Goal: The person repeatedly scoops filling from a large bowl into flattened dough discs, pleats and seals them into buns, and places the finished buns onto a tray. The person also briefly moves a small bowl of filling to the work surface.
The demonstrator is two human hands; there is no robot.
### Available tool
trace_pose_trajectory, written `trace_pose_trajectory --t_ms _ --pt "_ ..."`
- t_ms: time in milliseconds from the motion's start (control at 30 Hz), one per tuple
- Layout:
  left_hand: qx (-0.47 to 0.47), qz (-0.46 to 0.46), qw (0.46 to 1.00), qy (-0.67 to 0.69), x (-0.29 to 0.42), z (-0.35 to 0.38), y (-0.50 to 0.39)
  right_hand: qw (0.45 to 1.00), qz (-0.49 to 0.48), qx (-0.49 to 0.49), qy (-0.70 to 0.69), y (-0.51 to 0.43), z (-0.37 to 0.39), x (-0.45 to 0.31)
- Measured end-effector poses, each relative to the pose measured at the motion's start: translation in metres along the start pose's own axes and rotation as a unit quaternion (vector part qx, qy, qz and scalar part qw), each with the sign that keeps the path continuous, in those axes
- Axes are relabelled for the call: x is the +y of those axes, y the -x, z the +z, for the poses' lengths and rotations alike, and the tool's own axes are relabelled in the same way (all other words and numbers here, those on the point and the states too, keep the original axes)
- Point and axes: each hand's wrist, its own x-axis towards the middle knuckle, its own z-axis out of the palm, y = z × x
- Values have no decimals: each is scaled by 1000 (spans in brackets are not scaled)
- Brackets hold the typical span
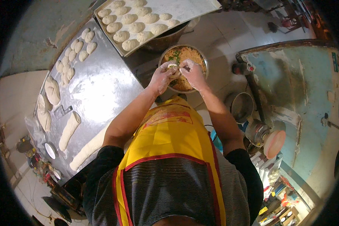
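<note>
A round dough wrapper with filling inside [173, 67] rests in my left hand [162, 76], which is dusted with flour. The fingertips of my right hand [192, 74] pinch the wrapper's right edge. Both hands are above a round metal bowl [206, 67] of orange-brown filling with chopped greens [174, 56]. At the upper left, a large tray [183, 16] carries rows of pleated, filled buns [129, 19]. Small dough pieces [72, 55] lie on the metal worktop [110, 67], with thicker dough lumps [52, 91] and long dough rolls [69, 130] nearer to me.
A metal scraper [63, 110] lies among the dough on the worktop. Beneath the tray is a large dark pot [169, 36]. To the right stand a metal pot [242, 108], a pink-rimmed bowl [274, 144] and a worn blue-green panel [285, 82].
</note>
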Motion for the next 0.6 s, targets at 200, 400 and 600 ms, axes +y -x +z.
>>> trace_pose_trajectory --t_ms 200,400,600 --pt "-20 -14 999 34 13 5 7 993 70 -55 -77 1 -5 -9" --pt "-43 36 971 -232 12 6 5 971 -192 -13 143 -2 -8 -7" --pt "18 22 1000 -9 0 8 -2 994 12 28 -107 -6 -5 -5"
